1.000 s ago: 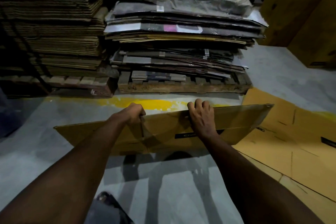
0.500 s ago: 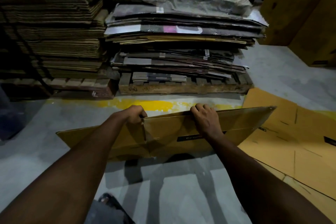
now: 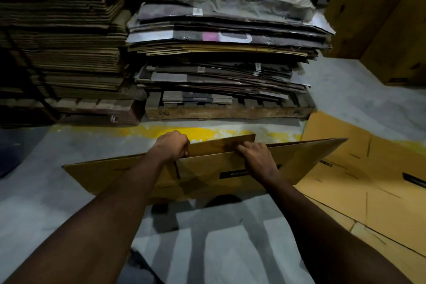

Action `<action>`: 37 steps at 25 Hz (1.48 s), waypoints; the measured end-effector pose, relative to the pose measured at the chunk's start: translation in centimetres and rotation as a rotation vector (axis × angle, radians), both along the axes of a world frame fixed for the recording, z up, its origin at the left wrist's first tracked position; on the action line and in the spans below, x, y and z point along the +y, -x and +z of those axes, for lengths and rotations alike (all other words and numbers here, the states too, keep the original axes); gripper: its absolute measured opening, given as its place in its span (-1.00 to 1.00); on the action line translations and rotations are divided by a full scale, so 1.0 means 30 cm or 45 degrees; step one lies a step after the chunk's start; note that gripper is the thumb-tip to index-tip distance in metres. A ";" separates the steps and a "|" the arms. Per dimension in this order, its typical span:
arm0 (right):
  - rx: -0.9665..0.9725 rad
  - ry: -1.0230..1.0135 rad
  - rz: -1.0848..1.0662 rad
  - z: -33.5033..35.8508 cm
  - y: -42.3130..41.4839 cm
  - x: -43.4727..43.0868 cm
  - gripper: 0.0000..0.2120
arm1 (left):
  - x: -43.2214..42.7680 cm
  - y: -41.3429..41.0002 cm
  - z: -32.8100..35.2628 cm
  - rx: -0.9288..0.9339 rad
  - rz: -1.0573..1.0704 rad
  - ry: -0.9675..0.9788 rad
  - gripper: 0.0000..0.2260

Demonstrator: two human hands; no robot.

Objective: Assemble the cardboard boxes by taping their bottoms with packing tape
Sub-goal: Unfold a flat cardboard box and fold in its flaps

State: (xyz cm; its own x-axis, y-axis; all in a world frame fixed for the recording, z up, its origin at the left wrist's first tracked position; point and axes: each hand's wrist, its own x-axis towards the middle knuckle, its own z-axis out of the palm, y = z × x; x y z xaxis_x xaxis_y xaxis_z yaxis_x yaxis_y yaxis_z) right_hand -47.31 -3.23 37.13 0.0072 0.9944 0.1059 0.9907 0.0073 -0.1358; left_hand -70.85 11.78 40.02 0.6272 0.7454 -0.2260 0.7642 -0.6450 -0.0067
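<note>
Early stage. Flattened box (image 3: 299, 161) stands on its long edge on the floor (image 3: 46, 203), dead centre, not yet squared up. Bottom flaps aren't folded, no tape on it and no tape roll in view. My read: opening, folding and taping all remain.

Left hand (image 3: 171, 146) has its fingers curled over the top edge by the flap slit, gripping the box. Right hand (image 3: 258, 159), at 3 o'clock from the left, hooks its fingers over the near panel's top edge. Rear flap (image 3: 223, 144) shows above and between the hands, so the layers look to be parting. The box body hangs at 6 o'clock below both grips.

Loaded pallet (image 3: 230, 113) is at 12, more flat cardboard (image 3: 368, 180) at 3 and made-up boxes (image 3: 380, 30) at 1–2.
</note>
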 end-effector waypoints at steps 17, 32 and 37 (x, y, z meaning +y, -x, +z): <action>-0.278 0.394 0.095 -0.110 0.024 -0.042 -0.81 | -0.114 0.041 -0.171 -0.028 0.114 -0.033 -0.85; -0.180 0.556 0.263 -0.155 0.068 -0.107 -0.88 | 0.042 -0.195 -0.115 -0.067 0.169 -0.197 -0.87; -0.047 0.474 0.181 -0.149 0.012 -0.067 -0.86 | 0.123 -0.135 -0.171 -0.225 0.270 -0.021 -0.79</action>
State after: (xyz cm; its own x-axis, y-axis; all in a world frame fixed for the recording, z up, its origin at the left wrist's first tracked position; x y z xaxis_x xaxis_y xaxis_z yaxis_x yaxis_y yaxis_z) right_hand -47.66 -5.23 32.64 -0.1305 0.9556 -0.2643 0.9876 0.1019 -0.1194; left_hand -66.80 15.46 34.89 0.4853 0.8669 -0.1141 0.8724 -0.4714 0.1294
